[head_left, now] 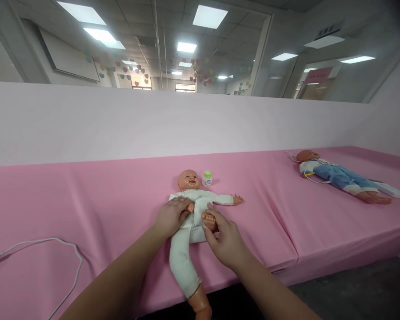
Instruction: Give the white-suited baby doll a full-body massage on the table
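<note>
Lengthwise, the baby doll [193, 209] lies head-away toward the pink mat's [86, 200] near edge, both hands equally close: left hand [170, 218] flat on its side, right hand [225, 242] (fingers curled) holding 1 raised foot [209, 218].

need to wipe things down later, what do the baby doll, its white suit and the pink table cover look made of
Baby doll: looks like moulded plastic or vinyl, going by the smooth, slightly shiny head.
White suit: soft woven or knit cloth, matte, creased at the leg.
Pink table cover: matte fabric or thin padding, with folds and a seam; unclear which.
</note>
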`<state>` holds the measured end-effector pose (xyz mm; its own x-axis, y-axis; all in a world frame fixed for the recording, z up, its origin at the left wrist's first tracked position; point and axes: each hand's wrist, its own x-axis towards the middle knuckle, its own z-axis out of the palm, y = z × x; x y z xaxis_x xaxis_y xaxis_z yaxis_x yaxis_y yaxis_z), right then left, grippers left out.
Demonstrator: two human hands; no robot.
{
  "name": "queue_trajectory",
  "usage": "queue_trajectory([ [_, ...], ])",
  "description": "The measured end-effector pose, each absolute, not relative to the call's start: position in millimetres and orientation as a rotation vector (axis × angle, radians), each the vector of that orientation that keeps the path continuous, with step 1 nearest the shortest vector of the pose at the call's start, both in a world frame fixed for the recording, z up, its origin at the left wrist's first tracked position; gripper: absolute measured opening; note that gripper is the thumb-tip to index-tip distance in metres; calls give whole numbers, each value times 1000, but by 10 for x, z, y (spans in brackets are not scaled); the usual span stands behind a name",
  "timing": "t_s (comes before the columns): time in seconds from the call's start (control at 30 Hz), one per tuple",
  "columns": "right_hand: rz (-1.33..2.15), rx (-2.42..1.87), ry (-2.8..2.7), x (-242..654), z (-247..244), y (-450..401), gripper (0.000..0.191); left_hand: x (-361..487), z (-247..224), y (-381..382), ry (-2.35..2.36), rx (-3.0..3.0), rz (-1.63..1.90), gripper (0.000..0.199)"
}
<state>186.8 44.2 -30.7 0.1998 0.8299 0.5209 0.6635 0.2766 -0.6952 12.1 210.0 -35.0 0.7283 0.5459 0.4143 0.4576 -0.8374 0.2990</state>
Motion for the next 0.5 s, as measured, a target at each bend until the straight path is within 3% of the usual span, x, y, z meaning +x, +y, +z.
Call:
queue_trajectory([
  [0.17, 253, -1394, -1398, 1915, -311, 344, 48, 69, -389, 2123, 1051, 2429, 930, 39],
  [0.33, 202, -1370, -1421, 1914, -278, -105, 45, -65, -441, 2347, 1153, 1551, 1330, 35],
  [0.5, 107, -1413, -1541, 1998, -436, -598, 47, -158, -464, 2584, 1071, 748, 1395, 16],
])
